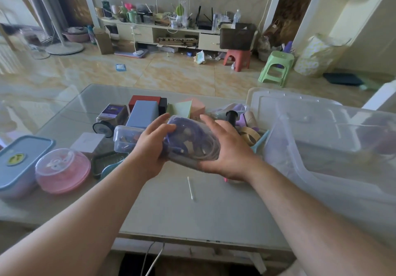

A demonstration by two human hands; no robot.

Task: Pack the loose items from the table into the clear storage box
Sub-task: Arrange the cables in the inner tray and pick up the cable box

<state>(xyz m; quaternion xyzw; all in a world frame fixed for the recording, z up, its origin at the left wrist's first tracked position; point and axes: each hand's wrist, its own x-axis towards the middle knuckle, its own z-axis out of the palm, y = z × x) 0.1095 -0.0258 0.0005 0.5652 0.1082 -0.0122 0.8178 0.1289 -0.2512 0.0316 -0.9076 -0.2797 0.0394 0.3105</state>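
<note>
Both bare forearms reach forward and converge over the tabletop (171,211). The left hand (153,147) and right hand (227,147) face each other, palms inward, fingers curled round a clear bag of cables (191,141) held between them, thumbs on top, each grip on one end.

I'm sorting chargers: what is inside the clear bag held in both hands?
The clear bag holds coiled purple and grey cables with some plugs. The left hand and right hand cover its ends, so anything there is hidden.
</note>
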